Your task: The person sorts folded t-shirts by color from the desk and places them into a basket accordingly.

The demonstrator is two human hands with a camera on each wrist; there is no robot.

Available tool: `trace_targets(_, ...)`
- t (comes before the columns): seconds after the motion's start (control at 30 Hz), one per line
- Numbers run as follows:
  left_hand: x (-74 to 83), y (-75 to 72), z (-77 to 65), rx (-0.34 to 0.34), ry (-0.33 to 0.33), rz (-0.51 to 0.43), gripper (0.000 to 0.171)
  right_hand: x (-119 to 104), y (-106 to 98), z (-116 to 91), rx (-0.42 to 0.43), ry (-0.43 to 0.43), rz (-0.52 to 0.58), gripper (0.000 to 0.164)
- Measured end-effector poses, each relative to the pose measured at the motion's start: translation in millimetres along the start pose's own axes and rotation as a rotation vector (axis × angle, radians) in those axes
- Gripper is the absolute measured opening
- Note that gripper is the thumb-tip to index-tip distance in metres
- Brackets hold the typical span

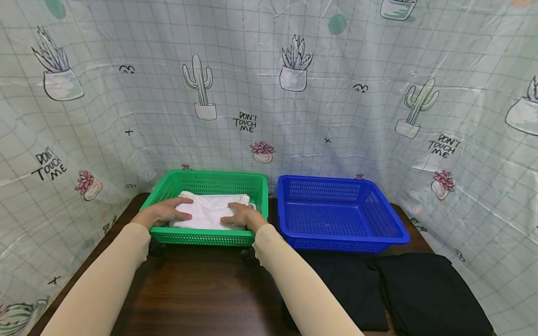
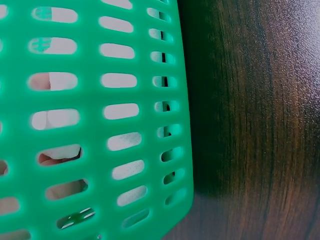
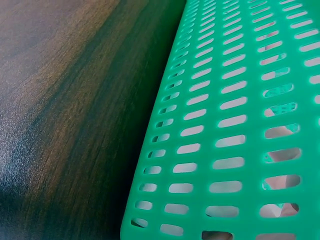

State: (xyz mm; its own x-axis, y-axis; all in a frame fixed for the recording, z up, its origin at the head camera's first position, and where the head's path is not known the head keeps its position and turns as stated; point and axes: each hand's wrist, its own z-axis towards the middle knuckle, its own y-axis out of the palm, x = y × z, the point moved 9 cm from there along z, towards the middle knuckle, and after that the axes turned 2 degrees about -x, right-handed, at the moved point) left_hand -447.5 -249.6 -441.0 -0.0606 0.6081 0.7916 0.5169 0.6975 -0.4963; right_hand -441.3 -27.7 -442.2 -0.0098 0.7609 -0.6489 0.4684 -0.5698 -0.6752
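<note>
A folded white cloth (image 1: 210,210) lies inside the green plastic basket (image 1: 206,237). My left hand (image 1: 161,212) reaches over the basket's front left corner, its visible fingers extended onto the cloth's left side. From the other end, my right hand (image 1: 244,215) rests on the cloth's right part with thumb and fingers spread. Both wrist views mostly show the basket's slotted front wall (image 2: 95,95), with the white of the cloth and bits of fingers behind the slots. The rest of each hand is hidden by this wall.
To the right stands a blue plastic basket (image 1: 323,219) with nothing in it. Folded black cloths (image 1: 428,294) lie before it at the front right. All rest on a dark wooden table (image 1: 193,289), backed by a patterned curtain (image 1: 252,70).
</note>
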Motion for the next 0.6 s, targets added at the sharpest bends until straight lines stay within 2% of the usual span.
trace_targets(0.17,-1.0,-0.6,0.1,-0.002,-0.014,0.009,0.078,0.3,0.0,1.9,0.001,-0.012,-0.029,0.074)
trace_targets(0.3,1.2,-0.4,-0.6,-0.005,-0.024,0.017,0.078,-0.4,-1.1,4.5,0.002,-0.021,-0.005,0.076)
trace_targets(0.43,2.6,1.5,-3.1,-0.020,-0.043,-0.006,0.079,-0.1,-1.9,3.8,-0.008,-0.020,0.074,0.082)
trace_targets(0.6,3.2,5.2,-4.6,-0.038,-0.052,-0.050,0.080,1.3,-1.0,0.6,-0.028,-0.024,0.235,0.087)
